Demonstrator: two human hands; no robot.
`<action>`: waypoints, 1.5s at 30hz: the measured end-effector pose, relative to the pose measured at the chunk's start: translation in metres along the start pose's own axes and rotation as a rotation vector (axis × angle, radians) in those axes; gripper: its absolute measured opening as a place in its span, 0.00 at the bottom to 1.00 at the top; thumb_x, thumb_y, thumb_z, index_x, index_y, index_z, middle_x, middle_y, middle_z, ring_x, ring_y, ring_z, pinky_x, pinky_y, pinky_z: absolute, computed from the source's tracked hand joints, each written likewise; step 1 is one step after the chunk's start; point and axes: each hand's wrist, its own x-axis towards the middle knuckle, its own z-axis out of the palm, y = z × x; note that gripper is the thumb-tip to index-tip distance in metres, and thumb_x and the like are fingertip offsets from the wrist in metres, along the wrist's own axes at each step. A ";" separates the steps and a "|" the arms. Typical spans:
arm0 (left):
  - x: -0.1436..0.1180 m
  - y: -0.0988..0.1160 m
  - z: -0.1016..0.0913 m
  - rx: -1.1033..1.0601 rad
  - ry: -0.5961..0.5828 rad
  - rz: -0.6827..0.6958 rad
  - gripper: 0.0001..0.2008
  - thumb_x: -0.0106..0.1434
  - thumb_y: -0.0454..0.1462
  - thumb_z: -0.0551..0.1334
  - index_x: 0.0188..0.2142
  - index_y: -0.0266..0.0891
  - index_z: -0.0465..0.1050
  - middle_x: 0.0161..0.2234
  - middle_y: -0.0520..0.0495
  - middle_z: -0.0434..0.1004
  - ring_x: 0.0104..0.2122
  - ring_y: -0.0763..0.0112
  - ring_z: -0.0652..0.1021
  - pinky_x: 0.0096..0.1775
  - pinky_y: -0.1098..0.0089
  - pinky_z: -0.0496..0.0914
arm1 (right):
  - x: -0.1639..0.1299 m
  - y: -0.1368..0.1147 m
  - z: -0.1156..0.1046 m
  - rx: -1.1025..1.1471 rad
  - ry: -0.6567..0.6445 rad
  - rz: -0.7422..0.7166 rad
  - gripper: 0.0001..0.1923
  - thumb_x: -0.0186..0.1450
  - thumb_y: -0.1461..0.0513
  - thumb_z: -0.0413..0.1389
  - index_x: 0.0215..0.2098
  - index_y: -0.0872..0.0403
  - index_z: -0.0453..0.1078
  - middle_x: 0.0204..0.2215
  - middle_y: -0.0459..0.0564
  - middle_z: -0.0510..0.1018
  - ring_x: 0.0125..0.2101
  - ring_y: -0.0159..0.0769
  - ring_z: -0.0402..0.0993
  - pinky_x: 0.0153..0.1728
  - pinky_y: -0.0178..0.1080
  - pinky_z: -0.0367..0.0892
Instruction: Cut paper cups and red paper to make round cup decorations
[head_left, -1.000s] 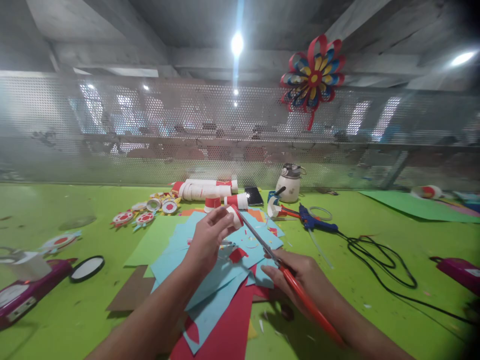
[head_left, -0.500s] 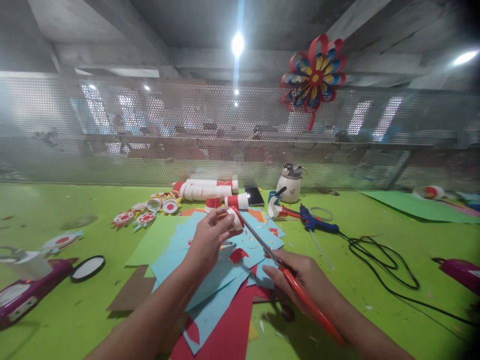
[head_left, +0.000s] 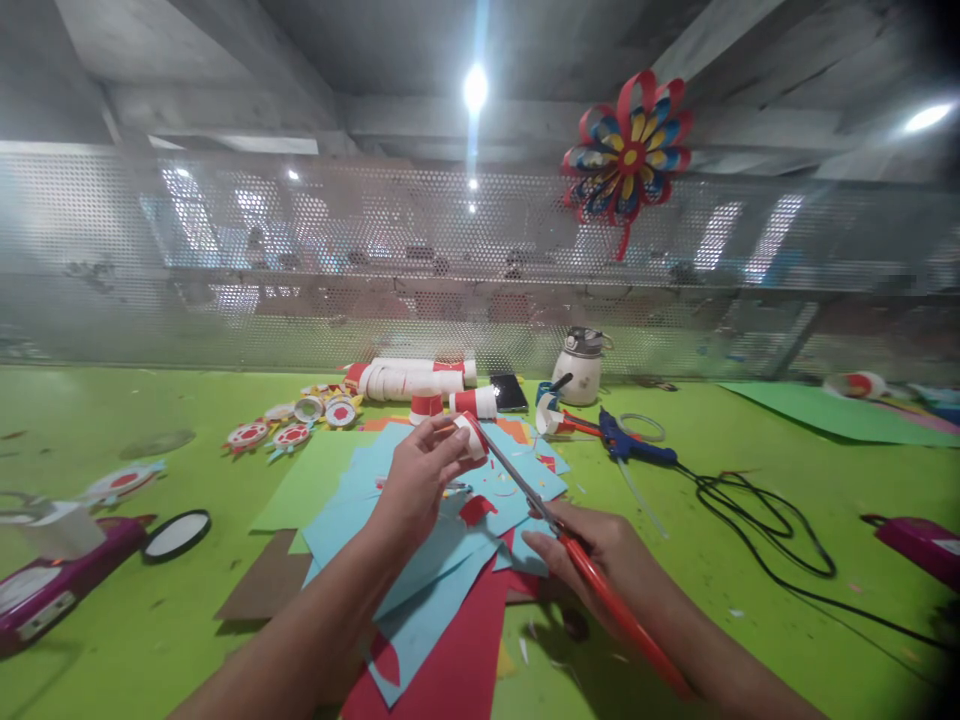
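Your left hand [head_left: 420, 480] was raised over the blue sheets [head_left: 420, 560], fingers pinched shut around a small red-and-white cup [head_left: 472, 436]. The cup sat tilted at your fingertips, above the paper and not touching it.

Your right hand [head_left: 600, 560] was closed around the red handles of the scissors [head_left: 555, 530]. The blades ran up and left from that hand, and their tips met the cup's rim. Couldn't tell how far apart the blades were; they looked near closed.

Under both hands: blue sheets overlapping a red sheet [head_left: 457, 670] and a green sheet [head_left: 307, 480], all flat on the green table [head_left: 750, 560]. A brown piece [head_left: 262, 590] stuck out at the left edge of the pile.

Behind the pile: a stack of cups [head_left: 409, 380] on its side, two more cups just in front of it, a phone [head_left: 510, 392] and a white pot [head_left: 579, 365]. A blue glue gun [head_left: 630, 445] lay right of those, its black cable [head_left: 757, 520] looping across the table. Paper discs [head_left: 292, 425] were laid out to the left. A magenta tool [head_left: 52, 580] sat at the far left with a round black-rimmed lens [head_left: 176, 535] beside it. A paper flower [head_left: 626, 155] hung on the mesh wall [head_left: 300, 260].
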 end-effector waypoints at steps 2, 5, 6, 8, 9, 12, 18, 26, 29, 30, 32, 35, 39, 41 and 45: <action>0.000 0.002 0.001 -0.009 0.010 -0.011 0.14 0.52 0.37 0.67 0.37 0.34 0.69 0.34 0.42 0.77 0.33 0.63 0.79 0.43 0.55 0.71 | 0.000 0.001 0.000 -0.013 0.009 -0.011 0.15 0.64 0.52 0.50 0.27 0.54 0.66 0.20 0.44 0.65 0.21 0.32 0.63 0.21 0.32 0.59; 0.000 0.005 0.003 -0.006 0.026 -0.026 0.14 0.52 0.39 0.67 0.37 0.34 0.70 0.35 0.41 0.77 0.33 0.63 0.79 0.43 0.55 0.71 | 0.001 -0.001 0.000 -0.030 0.009 -0.012 0.15 0.64 0.53 0.50 0.26 0.54 0.66 0.20 0.44 0.66 0.22 0.33 0.64 0.23 0.32 0.59; 0.000 0.005 0.003 0.000 0.034 -0.030 0.15 0.52 0.39 0.67 0.37 0.34 0.70 0.35 0.41 0.77 0.32 0.63 0.79 0.42 0.56 0.71 | 0.001 -0.002 -0.001 -0.033 0.008 -0.011 0.15 0.64 0.53 0.50 0.26 0.54 0.66 0.20 0.44 0.66 0.22 0.33 0.64 0.23 0.32 0.59; 0.000 0.004 0.002 0.015 0.044 -0.026 0.15 0.51 0.39 0.68 0.37 0.35 0.70 0.34 0.42 0.78 0.32 0.63 0.79 0.42 0.56 0.71 | 0.001 -0.004 -0.003 -0.024 0.001 -0.004 0.15 0.64 0.53 0.50 0.26 0.54 0.66 0.19 0.44 0.66 0.21 0.32 0.63 0.23 0.32 0.58; 0.000 0.003 0.002 0.020 0.038 -0.020 0.15 0.52 0.39 0.67 0.37 0.35 0.70 0.34 0.42 0.78 0.32 0.64 0.79 0.42 0.57 0.71 | 0.001 -0.005 -0.003 -0.009 -0.005 0.005 0.15 0.64 0.52 0.50 0.26 0.54 0.67 0.19 0.43 0.66 0.21 0.32 0.63 0.23 0.32 0.59; 0.000 -0.001 0.000 0.030 0.000 0.010 0.13 0.54 0.39 0.66 0.37 0.36 0.69 0.34 0.43 0.78 0.33 0.64 0.79 0.43 0.57 0.71 | 0.000 -0.008 -0.005 0.053 -0.018 0.041 0.15 0.64 0.52 0.51 0.27 0.53 0.68 0.19 0.43 0.67 0.22 0.33 0.66 0.22 0.32 0.60; -0.001 -0.003 0.001 0.034 -0.001 0.024 0.11 0.55 0.38 0.65 0.36 0.35 0.69 0.34 0.43 0.77 0.33 0.65 0.78 0.42 0.58 0.71 | -0.001 -0.008 -0.006 0.058 -0.001 0.036 0.13 0.63 0.54 0.53 0.31 0.53 0.72 0.19 0.43 0.69 0.22 0.34 0.68 0.22 0.33 0.63; -0.001 0.000 0.001 0.036 0.015 -0.008 0.13 0.52 0.38 0.67 0.36 0.35 0.69 0.33 0.43 0.76 0.33 0.65 0.78 0.41 0.58 0.71 | -0.001 -0.011 -0.009 0.069 -0.035 0.051 0.16 0.63 0.52 0.52 0.38 0.54 0.73 0.22 0.45 0.71 0.22 0.34 0.67 0.23 0.33 0.64; -0.001 0.001 0.000 0.038 0.019 -0.021 0.13 0.53 0.38 0.67 0.36 0.35 0.70 0.33 0.43 0.76 0.32 0.65 0.78 0.41 0.58 0.71 | -0.001 -0.009 -0.008 0.048 -0.043 0.043 0.16 0.64 0.52 0.51 0.37 0.55 0.72 0.21 0.44 0.69 0.21 0.33 0.66 0.22 0.33 0.63; -0.001 0.001 0.000 0.034 0.022 -0.025 0.13 0.52 0.38 0.67 0.36 0.35 0.70 0.32 0.44 0.76 0.32 0.66 0.78 0.41 0.58 0.71 | 0.000 -0.008 -0.008 0.042 -0.045 0.039 0.16 0.64 0.52 0.51 0.36 0.55 0.72 0.21 0.44 0.69 0.21 0.33 0.66 0.21 0.32 0.63; -0.001 0.001 0.000 0.024 0.020 -0.031 0.13 0.52 0.38 0.67 0.35 0.35 0.70 0.32 0.44 0.77 0.31 0.66 0.78 0.41 0.58 0.71 | 0.000 -0.007 -0.007 0.038 -0.039 0.031 0.15 0.63 0.52 0.52 0.34 0.55 0.72 0.21 0.44 0.69 0.21 0.33 0.65 0.21 0.32 0.62; -0.001 0.002 0.001 0.017 0.016 -0.042 0.14 0.52 0.37 0.67 0.36 0.35 0.70 0.34 0.42 0.77 0.32 0.65 0.78 0.42 0.57 0.71 | 0.000 -0.006 -0.006 0.035 -0.011 0.019 0.14 0.63 0.53 0.53 0.32 0.54 0.73 0.20 0.44 0.68 0.21 0.33 0.65 0.21 0.33 0.63; 0.000 0.003 0.001 0.012 0.016 -0.043 0.15 0.52 0.37 0.67 0.38 0.35 0.69 0.35 0.41 0.77 0.32 0.65 0.78 0.43 0.57 0.71 | 0.000 -0.004 -0.004 -0.014 0.015 -0.001 0.15 0.63 0.52 0.52 0.35 0.55 0.74 0.19 0.43 0.67 0.20 0.32 0.63 0.23 0.33 0.61; 0.001 0.003 0.000 0.008 0.014 -0.042 0.16 0.52 0.37 0.67 0.40 0.35 0.69 0.35 0.42 0.77 0.33 0.65 0.78 0.43 0.56 0.71 | 0.001 -0.001 -0.002 -0.046 0.022 -0.021 0.17 0.63 0.52 0.52 0.36 0.56 0.74 0.19 0.44 0.67 0.20 0.32 0.62 0.23 0.33 0.60; 0.001 0.001 0.000 0.011 -0.003 -0.032 0.14 0.51 0.37 0.68 0.37 0.33 0.71 0.35 0.41 0.76 0.34 0.64 0.78 0.43 0.57 0.71 | 0.004 0.005 0.000 -0.036 0.024 -0.024 0.19 0.63 0.50 0.50 0.35 0.56 0.73 0.18 0.44 0.67 0.20 0.32 0.62 0.22 0.33 0.58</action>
